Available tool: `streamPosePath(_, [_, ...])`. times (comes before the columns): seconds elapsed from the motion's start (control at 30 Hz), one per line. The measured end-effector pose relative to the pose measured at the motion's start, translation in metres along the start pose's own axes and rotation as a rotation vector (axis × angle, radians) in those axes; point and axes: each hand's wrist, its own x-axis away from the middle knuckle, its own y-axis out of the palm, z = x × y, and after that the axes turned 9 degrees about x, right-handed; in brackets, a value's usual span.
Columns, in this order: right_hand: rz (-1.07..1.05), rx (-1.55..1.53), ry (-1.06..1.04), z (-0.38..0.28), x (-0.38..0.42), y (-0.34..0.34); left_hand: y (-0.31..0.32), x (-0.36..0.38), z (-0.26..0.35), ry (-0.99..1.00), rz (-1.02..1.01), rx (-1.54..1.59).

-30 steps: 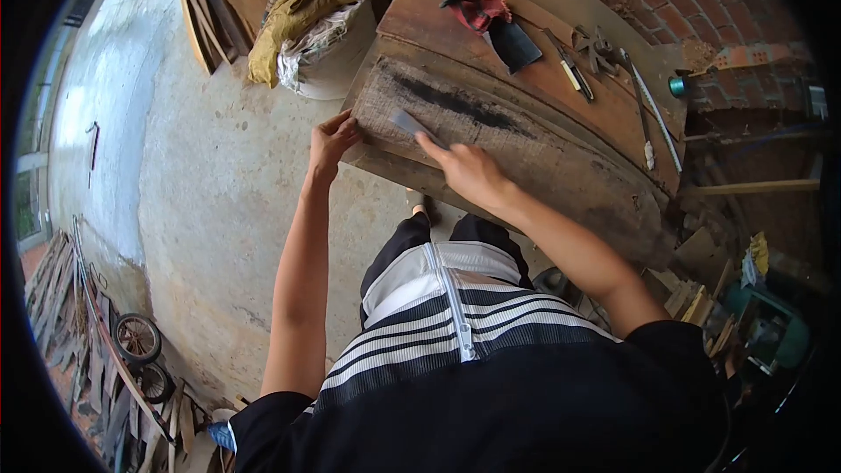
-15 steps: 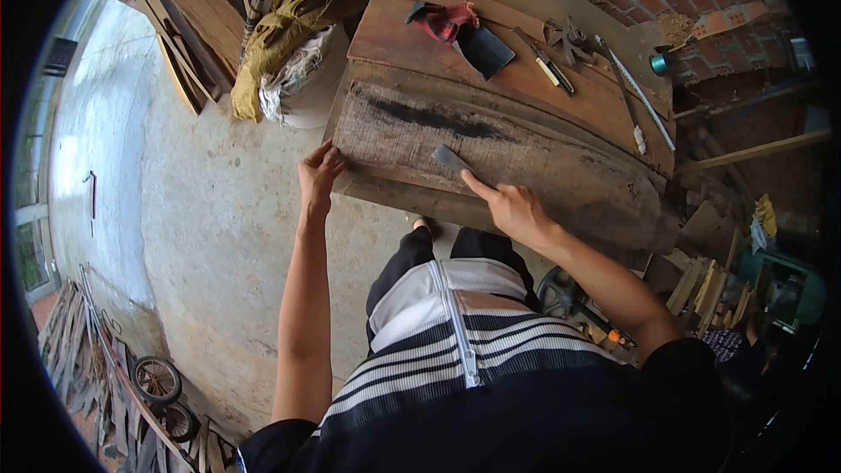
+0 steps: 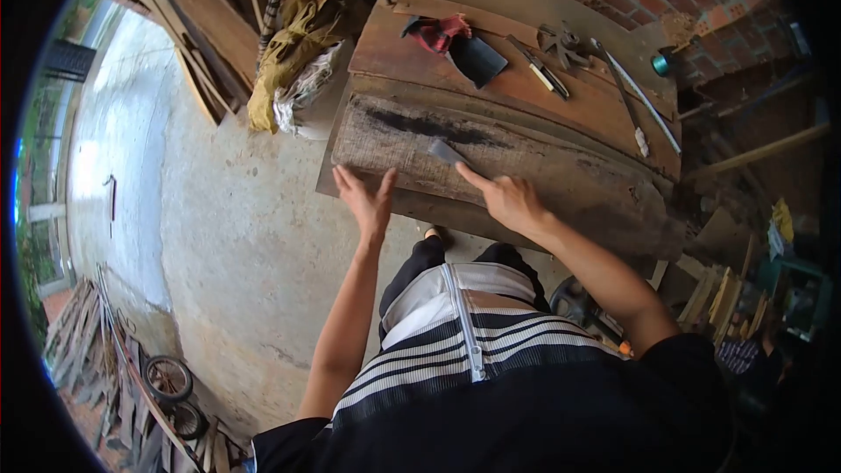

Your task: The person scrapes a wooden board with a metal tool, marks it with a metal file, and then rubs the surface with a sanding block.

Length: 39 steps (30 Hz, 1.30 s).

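Observation:
A rough brown wooden board [image 3: 534, 171] with a dark, blackened streak lies on the workbench in front of me. My right hand [image 3: 517, 206] is closed around a flat metal blade [image 3: 447, 153], the index finger stretched along it. The blade's wide end rests low over the board's surface, just below the dark streak; its other end is hidden in my palm. At the board's near left edge, my left hand [image 3: 368, 199] has its thumb and fingers spread, with nothing held in them.
Behind the board, a reddish plank [image 3: 385, 48] bears a checked cloth [image 3: 438, 32], a dark flat plate [image 3: 477, 60], a cutter knife [image 3: 547, 74] and a white rod [image 3: 644, 101]. Sacks [image 3: 302, 79] stand left of the bench. Scrap wood [image 3: 710, 298] lies at right.
My left hand has let go of the board's left corner and moved right along the near edge, its fingers opening. The right hand keeps the blade at nearly the same spot.

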Motion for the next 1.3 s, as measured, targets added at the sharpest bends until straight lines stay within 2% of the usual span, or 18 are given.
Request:
streamPosePath(0.03, [0.001, -0.002, -0.018, 0.004, -0.002, 0.002, 0.003, 0.000, 0.008, -0.098, -0.052, -0.004])
streamPosePath(0.13, [-0.002, -0.029, -0.050, 0.006, -0.015, -0.001, 0.013, -0.002, 0.017, -0.099, -0.072, -0.113])
streamPosePath(0.33, [0.120, -0.077, -0.116, -0.025, -0.115, -0.001, 0.011, -0.006, 0.009, -0.112, -0.071, -0.141])
streamPosePath(0.43, [0.017, -0.039, -0.123, -0.005, -0.081, -0.020, 0.009, -0.012, 0.007, -0.149, -0.106, -0.171])
streamPosePath(0.5, [-0.032, -0.037, -0.107, 0.010, -0.049, -0.020, 0.010, -0.009, 0.006, -0.103, -0.119, -0.151])
streamPosePath(0.6, [-0.129, 0.061, -0.106, 0.013, -0.037, -0.027, 0.009, -0.008, 0.015, -0.156, -0.133, -0.115])
streamPosePath(0.8, [0.069, -0.009, -0.182, -0.041, -0.145, -0.010, 0.010, -0.009, 0.016, -0.159, -0.151, -0.143])
streamPosePath(0.87, [0.114, -0.009, -0.182, -0.052, -0.159, -0.010, 0.007, -0.007, 0.018, -0.160, -0.137, -0.128])
streamPosePath(0.97, [0.078, 0.024, -0.194, -0.040, -0.136, -0.020, 0.011, -0.006, 0.014, -0.122, -0.105, -0.111])
streamPosePath(1.03, [-0.112, 0.084, -0.123, -0.037, -0.106, -0.037, 0.010, -0.007, 0.017, -0.123, -0.099, -0.108])
streamPosePath(1.17, [-0.136, 0.076, -0.119, -0.049, -0.130, -0.034, 0.007, -0.007, 0.022, -0.160, -0.122, -0.133])
streamPosePath(1.23, [0.058, 0.034, -0.165, -0.063, -0.173, -0.016, 0.009, -0.006, 0.022, -0.164, -0.140, -0.140])
streamPosePath(1.3, [0.062, 0.039, -0.157, -0.075, -0.195, -0.010, 0.008, -0.007, 0.021, -0.148, -0.132, -0.143])
